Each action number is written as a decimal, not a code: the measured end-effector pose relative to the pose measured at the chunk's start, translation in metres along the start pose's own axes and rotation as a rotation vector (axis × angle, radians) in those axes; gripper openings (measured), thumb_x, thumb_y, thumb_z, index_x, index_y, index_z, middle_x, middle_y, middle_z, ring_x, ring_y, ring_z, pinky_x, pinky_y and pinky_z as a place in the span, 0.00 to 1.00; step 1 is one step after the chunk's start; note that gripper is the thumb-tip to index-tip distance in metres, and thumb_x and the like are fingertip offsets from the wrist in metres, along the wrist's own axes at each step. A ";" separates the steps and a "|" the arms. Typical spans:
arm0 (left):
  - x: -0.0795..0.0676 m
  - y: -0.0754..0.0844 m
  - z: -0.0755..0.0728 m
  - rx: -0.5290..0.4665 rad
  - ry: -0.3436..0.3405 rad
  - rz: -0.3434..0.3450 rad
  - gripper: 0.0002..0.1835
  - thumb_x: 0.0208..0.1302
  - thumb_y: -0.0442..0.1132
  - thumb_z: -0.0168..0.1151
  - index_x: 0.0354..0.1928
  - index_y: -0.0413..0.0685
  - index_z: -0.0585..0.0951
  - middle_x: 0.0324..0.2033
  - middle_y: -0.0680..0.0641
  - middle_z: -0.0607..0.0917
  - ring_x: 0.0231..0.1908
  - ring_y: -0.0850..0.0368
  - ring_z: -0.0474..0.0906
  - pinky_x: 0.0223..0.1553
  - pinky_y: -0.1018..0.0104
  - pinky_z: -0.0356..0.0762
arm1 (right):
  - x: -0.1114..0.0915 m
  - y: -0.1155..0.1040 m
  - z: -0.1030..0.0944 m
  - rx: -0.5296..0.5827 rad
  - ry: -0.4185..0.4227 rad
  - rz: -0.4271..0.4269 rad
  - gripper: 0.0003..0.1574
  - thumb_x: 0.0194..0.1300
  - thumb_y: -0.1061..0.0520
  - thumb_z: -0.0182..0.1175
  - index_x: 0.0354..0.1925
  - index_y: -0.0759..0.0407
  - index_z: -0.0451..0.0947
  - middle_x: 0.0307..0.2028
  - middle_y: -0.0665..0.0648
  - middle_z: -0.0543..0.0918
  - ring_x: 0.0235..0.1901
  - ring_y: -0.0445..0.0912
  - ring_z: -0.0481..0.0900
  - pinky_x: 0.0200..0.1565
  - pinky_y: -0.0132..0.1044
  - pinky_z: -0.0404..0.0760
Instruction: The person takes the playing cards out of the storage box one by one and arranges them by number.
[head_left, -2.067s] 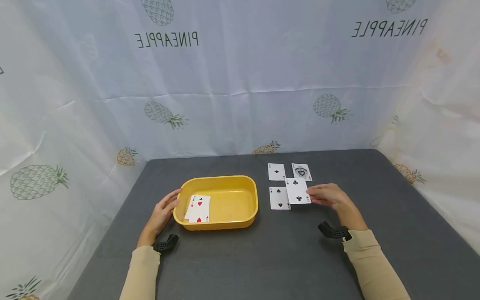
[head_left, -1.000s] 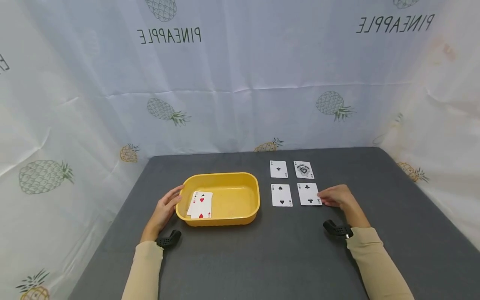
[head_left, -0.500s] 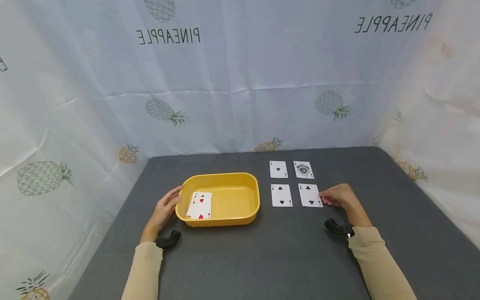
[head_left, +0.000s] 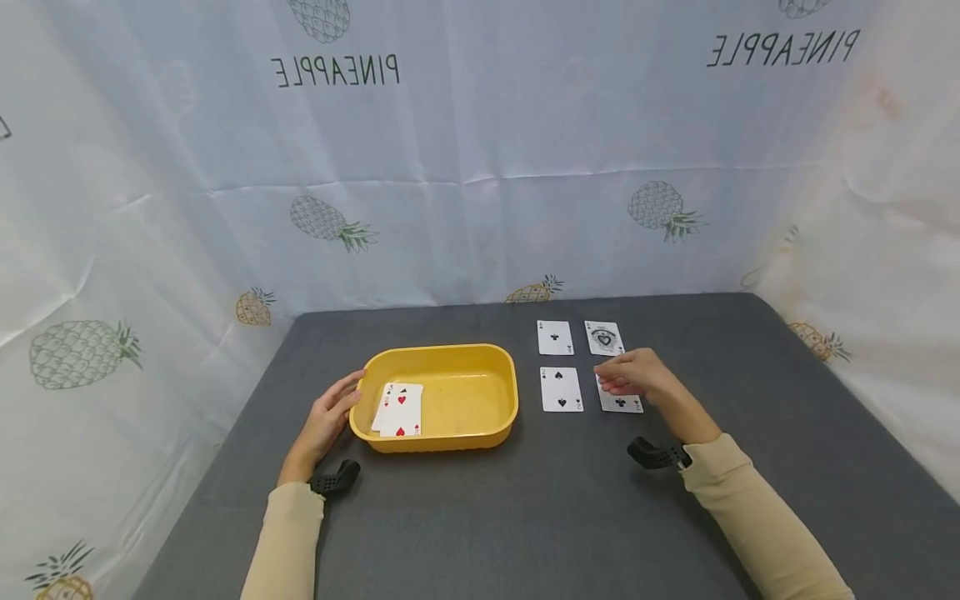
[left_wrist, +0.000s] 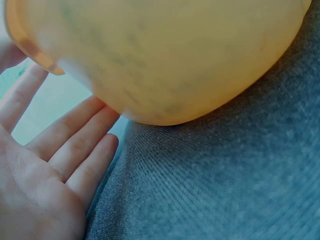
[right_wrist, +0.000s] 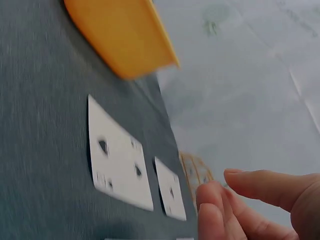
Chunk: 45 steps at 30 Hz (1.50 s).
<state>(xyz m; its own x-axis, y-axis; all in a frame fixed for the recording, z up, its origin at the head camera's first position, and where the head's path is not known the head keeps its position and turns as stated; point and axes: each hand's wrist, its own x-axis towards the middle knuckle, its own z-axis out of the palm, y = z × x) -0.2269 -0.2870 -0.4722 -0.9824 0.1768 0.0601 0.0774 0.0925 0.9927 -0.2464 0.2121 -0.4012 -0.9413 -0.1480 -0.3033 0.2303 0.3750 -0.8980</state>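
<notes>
My left hand (head_left: 325, 422) rests at the left end of a yellow plastic tray (head_left: 480, 400), its straight fingers against the wall in the left wrist view. Inside the tray lies a two of hearts (head_left: 402, 404), overlapping another card mostly hidden beneath it. My right hand (head_left: 637, 375) hovers over the two of clubs (head_left: 621, 405) and hides its upper part. Nothing sits between its thumb and loosely bent fingers in the right wrist view. Left of that hand lies the two of spades (head_left: 561, 389). Behind are the ace of clubs (head_left: 555, 337) and the ace of spades (head_left: 603, 338).
A dark grey table (head_left: 495, 517) carries everything. A white curtain (head_left: 465, 233) printed with pineapples stands along its back and both sides. A black wrist camera (head_left: 335, 481) is strapped to my left wrist, and another (head_left: 656, 454) to my right.
My right hand has laid down the two of clubs at the right of the two of spades and let go. It has since shifted left and up over that card. My left hand stays at the tray.
</notes>
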 end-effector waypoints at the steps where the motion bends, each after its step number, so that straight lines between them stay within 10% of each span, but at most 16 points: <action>1: 0.000 0.000 -0.001 0.001 0.000 0.002 0.30 0.74 0.40 0.48 0.71 0.32 0.56 0.51 0.72 0.74 0.51 0.81 0.72 0.49 0.83 0.74 | 0.000 -0.004 0.005 0.004 -0.014 -0.003 0.28 0.66 0.58 0.59 0.54 0.81 0.72 0.21 0.43 0.83 0.23 0.33 0.82 0.34 0.29 0.84; 26: -0.002 0.001 -0.001 0.037 0.006 -0.015 0.30 0.74 0.43 0.48 0.72 0.36 0.58 0.51 0.72 0.72 0.51 0.83 0.71 0.50 0.84 0.73 | 0.012 -0.080 0.145 0.101 -0.352 0.036 0.24 0.64 0.63 0.60 0.54 0.78 0.75 0.27 0.54 0.86 0.28 0.41 0.86 0.48 0.43 0.83; 45: -0.002 0.002 -0.001 0.035 0.005 -0.011 0.30 0.74 0.44 0.49 0.71 0.36 0.58 0.56 0.67 0.71 0.52 0.81 0.72 0.51 0.83 0.73 | 0.031 -0.078 0.223 0.210 -0.257 0.204 0.17 0.60 0.62 0.65 0.46 0.71 0.81 0.42 0.68 0.87 0.40 0.54 0.88 0.41 0.38 0.85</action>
<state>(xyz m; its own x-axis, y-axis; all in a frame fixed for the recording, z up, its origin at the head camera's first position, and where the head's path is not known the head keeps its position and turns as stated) -0.2247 -0.2885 -0.4704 -0.9840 0.1710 0.0494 0.0720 0.1287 0.9891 -0.2389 -0.0263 -0.4117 -0.7850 -0.3239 -0.5281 0.4767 0.2288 -0.8488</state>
